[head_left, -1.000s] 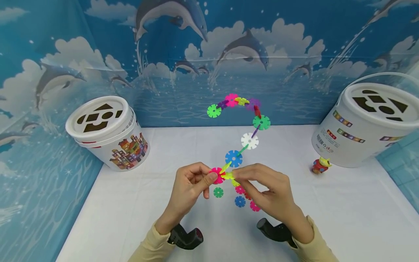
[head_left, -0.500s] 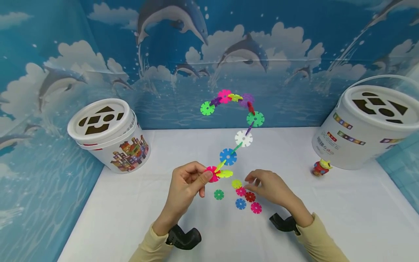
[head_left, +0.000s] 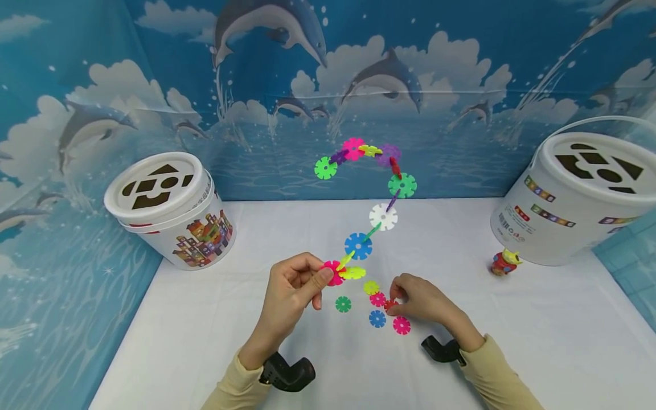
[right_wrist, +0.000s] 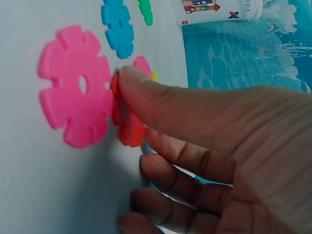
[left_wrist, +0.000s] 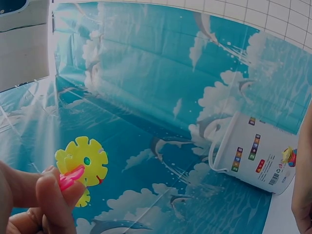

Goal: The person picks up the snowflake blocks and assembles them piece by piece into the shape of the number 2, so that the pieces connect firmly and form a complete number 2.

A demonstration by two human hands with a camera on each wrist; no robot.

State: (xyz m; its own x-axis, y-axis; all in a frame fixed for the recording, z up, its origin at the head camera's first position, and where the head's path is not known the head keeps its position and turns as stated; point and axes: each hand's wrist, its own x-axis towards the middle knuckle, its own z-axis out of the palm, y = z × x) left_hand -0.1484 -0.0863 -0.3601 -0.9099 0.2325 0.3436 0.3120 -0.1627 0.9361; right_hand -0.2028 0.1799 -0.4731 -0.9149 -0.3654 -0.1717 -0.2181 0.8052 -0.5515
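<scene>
My left hand (head_left: 294,287) pinches a pink snowflake disc (head_left: 333,275) at the lower end of a chain of slotted plastic discs. Two yellow discs are slotted into the pink one, and the chain runs up through a blue disc (head_left: 358,246) and a white disc (head_left: 383,217) before curving left to a light green disc (head_left: 325,168). Low over the table, my right hand (head_left: 427,300) has thumb and fingers on a red snowflake disc (right_wrist: 131,130), pinching it. A loose pink disc (right_wrist: 75,87) lies beside that one. Fingers partly hide the red disc.
Loose on the white table lie a green disc (head_left: 343,304), a blue disc (head_left: 377,318) and a yellow disc (head_left: 371,287). White lidded buckets stand left (head_left: 205,236) and right (head_left: 543,222). A small toy figure (head_left: 504,262) is by the right bucket.
My right hand has let go of the yellow disc on the chain and moved down and right to the loose red disc. My left hand keeps holding the chain, having shifted slightly left.
</scene>
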